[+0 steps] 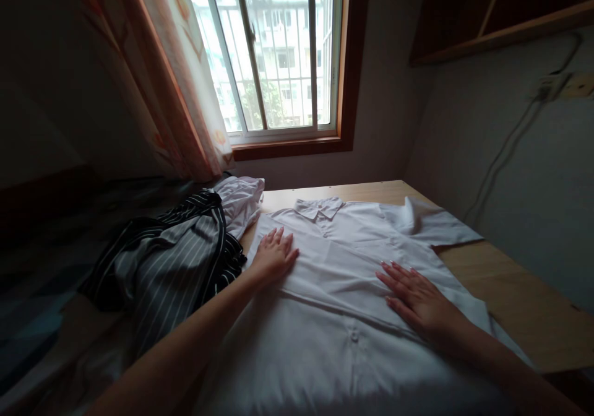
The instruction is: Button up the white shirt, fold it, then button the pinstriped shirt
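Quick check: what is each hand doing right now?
Left hand: open, palm flat on the white shirt near its left edge, holding nothing.
Right hand: open, fingers spread, flat on the shirt's front, holding nothing.

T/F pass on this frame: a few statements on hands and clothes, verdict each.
1. Left hand and right hand lie flat on the white shirt. True.
2. The collar faces the person. False: the collar faces the window.
3. A striped garment lies left of the shirt. True.
4. The right hand grips a sleeve. False: it rests open on the shirt front, the sleeve apart.
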### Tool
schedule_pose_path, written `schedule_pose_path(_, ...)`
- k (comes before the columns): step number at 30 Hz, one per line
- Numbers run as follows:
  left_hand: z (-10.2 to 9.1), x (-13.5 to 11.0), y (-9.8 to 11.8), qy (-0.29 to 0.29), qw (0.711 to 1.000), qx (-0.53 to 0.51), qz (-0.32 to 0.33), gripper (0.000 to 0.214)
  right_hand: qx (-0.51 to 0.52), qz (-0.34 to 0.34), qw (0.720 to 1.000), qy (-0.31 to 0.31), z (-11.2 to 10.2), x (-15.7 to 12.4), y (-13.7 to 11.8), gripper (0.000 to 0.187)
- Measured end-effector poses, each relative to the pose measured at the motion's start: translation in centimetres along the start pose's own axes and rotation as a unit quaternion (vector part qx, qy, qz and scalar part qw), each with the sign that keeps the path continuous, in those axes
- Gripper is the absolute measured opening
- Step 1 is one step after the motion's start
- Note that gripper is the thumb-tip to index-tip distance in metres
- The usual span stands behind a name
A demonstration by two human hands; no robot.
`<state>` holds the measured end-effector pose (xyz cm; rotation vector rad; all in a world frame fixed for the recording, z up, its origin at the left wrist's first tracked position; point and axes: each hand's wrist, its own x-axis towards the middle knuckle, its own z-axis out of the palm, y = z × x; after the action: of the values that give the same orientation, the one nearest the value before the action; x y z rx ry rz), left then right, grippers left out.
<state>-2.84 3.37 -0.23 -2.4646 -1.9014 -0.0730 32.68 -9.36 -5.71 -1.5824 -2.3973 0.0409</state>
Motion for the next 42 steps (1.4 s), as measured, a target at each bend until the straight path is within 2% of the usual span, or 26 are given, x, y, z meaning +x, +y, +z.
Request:
schedule_pose_path(5,0.1,-1.8,-0.2,-0.035,0.999,-0.001,-0.020,0.064,0.000,-0.005,1.000,-0.007,0.2,0.6,0.6,0.052)
schedule_pose_path(10,-0.3,-0.9,-0.4,-0.041,0.999,0.009,-0.020,0.064,-0.001,-0.002,1.000,-0.021,0.2,1.4,0.9,0.055)
schedule_pose_path(21,0.5,1.1,-0.8,-0.017,0.999,-0.002,-0.028,0.063,0.015,0.009,0.999,-0.044,-1.0,4.1,1.4,0.056)
schedule_pose_path(29,-0.2,1.0,-0.8,-0.035,0.999,-0.014,-0.030,0.064,-0.013,0.026,0.999,-0.038,-0.4,3.8,1.6,0.058)
schedule_pose_path(37,0.3,1.1,-0.9,-0.027,0.999,-0.012,-0.028,0.063,-0.017,0.023,0.999,-0.037,-0.3,2.1,3.7,0.062)
schedule_pose_path(40,0.4,1.2,-0.9,-0.022,0.999,-0.011,-0.028,0.063,-0.023,0.046,0.998,-0.019,-0.9,2.5,2.9,0.070)
schedule_pose_path(42,0.4,1.2,-0.9,-0.019,0.999,-0.012,-0.027,0.063,-0.026,0.040,0.999,0.004,-1.5,3.8,0.9,0.072)
